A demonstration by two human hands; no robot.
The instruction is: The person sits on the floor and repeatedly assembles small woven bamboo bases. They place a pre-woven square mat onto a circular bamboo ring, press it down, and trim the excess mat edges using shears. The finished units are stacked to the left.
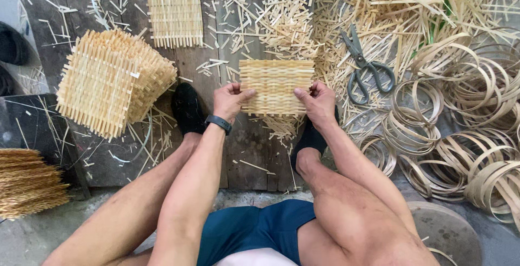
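Both hands, left hand point(229, 99) and right hand point(317, 102), pinch opposite edges of the woven bamboo mat point(276, 86).

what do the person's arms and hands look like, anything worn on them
Both arms are bare from shoulder to hand, with no sleeves and no gloves. The left hand has a dark band, like a watch or fitness tracker, strapped round its wrist. The right hand and its wrist carry nothing. No rings show on the fingers of either hand.
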